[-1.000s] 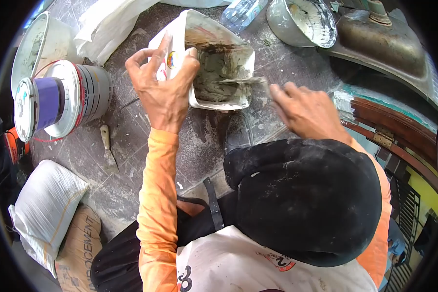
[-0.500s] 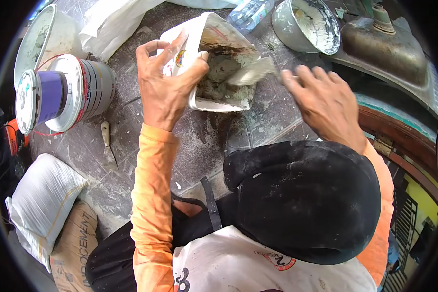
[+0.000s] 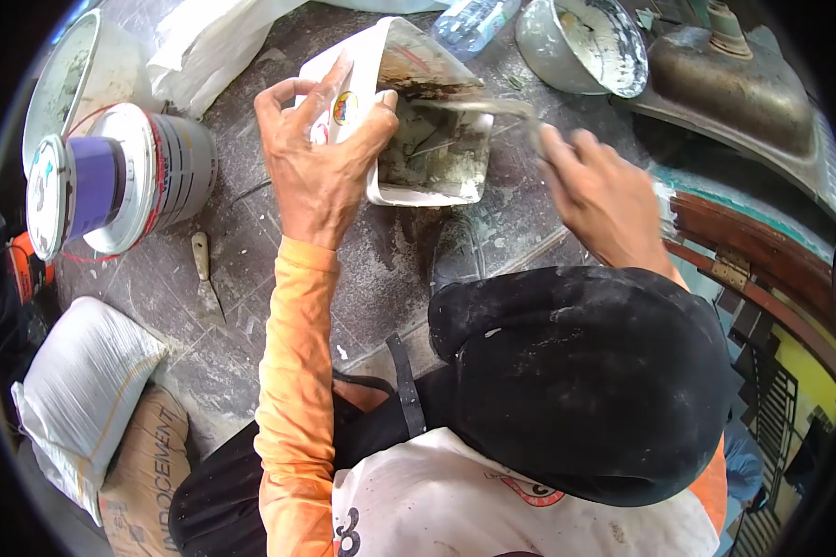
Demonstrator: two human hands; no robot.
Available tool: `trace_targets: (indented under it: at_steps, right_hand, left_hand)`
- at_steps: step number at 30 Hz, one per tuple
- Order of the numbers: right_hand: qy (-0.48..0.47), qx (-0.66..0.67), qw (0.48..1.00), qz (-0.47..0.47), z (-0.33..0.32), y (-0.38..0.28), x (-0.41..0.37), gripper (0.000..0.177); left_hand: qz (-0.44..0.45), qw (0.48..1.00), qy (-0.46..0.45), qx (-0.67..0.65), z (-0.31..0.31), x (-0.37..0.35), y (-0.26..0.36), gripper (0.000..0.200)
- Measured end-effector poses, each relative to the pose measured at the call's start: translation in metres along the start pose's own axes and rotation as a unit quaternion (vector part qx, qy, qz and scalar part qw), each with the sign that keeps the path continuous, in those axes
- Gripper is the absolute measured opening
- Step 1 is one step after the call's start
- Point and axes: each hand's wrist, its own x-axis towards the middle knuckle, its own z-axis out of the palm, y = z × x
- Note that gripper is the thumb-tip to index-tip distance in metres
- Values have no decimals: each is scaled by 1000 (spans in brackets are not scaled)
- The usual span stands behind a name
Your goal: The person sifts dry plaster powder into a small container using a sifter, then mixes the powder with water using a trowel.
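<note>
My left hand (image 3: 320, 148) grips the rim and side wall of a white square plastic bucket (image 3: 434, 197), which is tipped so its mouth faces me. Grey-brown residue coats the inside walls. Closed around a putty knife (image 3: 492, 108), my right hand (image 3: 608, 195) is at the bucket's right side. The knife's blade reaches into the mouth near the upper inner wall; motion blurs it, and the fingers hide most of its handle. A second scraper (image 3: 204, 278) with a pale handle lies on the floor to the left.
Around me on the dusty tiled floor (image 3: 344, 302) are stacked paint buckets (image 3: 186, 158), a grey basin (image 3: 125, 74), a plastic bottle (image 3: 474, 26) and a bowl with white residue (image 3: 539, 51). A metal sink (image 3: 743, 84) lies at the right; a white sack (image 3: 88, 381) and a cement bag (image 3: 149, 464) stand lower left.
The putty knife has swung up from the middle of the bucket's mouth towards its upper wall. My right hand has shifted slightly down and left; the left keeps its grip.
</note>
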Motion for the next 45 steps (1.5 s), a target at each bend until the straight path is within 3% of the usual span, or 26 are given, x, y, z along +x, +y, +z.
trace_targets:
  at_steps: [3, 6, 8, 12, 14, 15, 19, 24, 27, 29, 30, 33, 36, 37, 40, 42, 45]
  right_hand:
    - [-34, 30, 999, -15, 62, -16, 7, 33]
    - [-77, 102, 991, -31, 34, -12, -19, 33]
    - [-114, 97, 988, -20, 12, -3, -30, 35]
    - [-154, 109, 982, 24, -17, -6, -23, 37]
    - [-278, 144, 949, 20, -10, -19, -14, 36]
    - [-196, 161, 967, -10, 10, -20, -11, 33]
    - [-122, 95, 988, -28, 20, -1, 19, 26]
    - [-18, 6, 996, -83, -26, 17, 10, 23]
    - [35, -70, 988, -132, -5, 10, 9, 35]
    - [33, -8, 990, -137, 51, 3, 2, 36]
    - [33, 41, 991, -126, 64, 6, 2, 36]
    - [28, 53, 992, -111, 66, 18, 5, 39]
    - [23, 98, 990, -101, 55, 11, 15, 43]
    - [78, 103, 986, -101, 42, 9, 22, 43]
    - [115, 159, 979, -59, 7, 29, 34, 46]
    - [90, 152, 983, -58, -6, 27, 39, 45]
    - [59, 27, 990, -122, 24, 14, 48, 44]
  left_hand:
    - [44, 998, 16, 30, 8, -3, 6, 61]
    - [8, 999, 31, 1, 4, -2, 6, 61]
    - [43, 998, 33, 11, 10, 0, 8, 60]
    - [23, 1000, 13, 5, 9, -4, 8, 60]
    - [-14, 999, 0, -34, 9, 0, 13, 62]
    - [6, 1000, -3, -6, 8, 2, 9, 63]
    - [50, 996, -39, 63, 3, 0, 17, 61]
    - [-18, 998, -49, 18, -6, -2, 18, 52]
    - [-35, 997, -69, -10, -13, 1, 14, 62]
    - [10, 995, -96, 37, -18, 9, 8, 78]
    - [-76, 983, -160, 53, -29, 17, 7, 95]
    - [-193, 925, -252, -211, -54, 28, -17, 105]
    - [-185, 933, -214, -223, -60, 19, -59, 97]
    - [-205, 923, -214, -246, -61, 12, -70, 94]
    - [-315, 869, -191, -331, -59, -9, -82, 92]
    - [-344, 855, -175, -345, -53, -22, -96, 92]
    - [-356, 848, -168, -355, -50, -21, -101, 90]
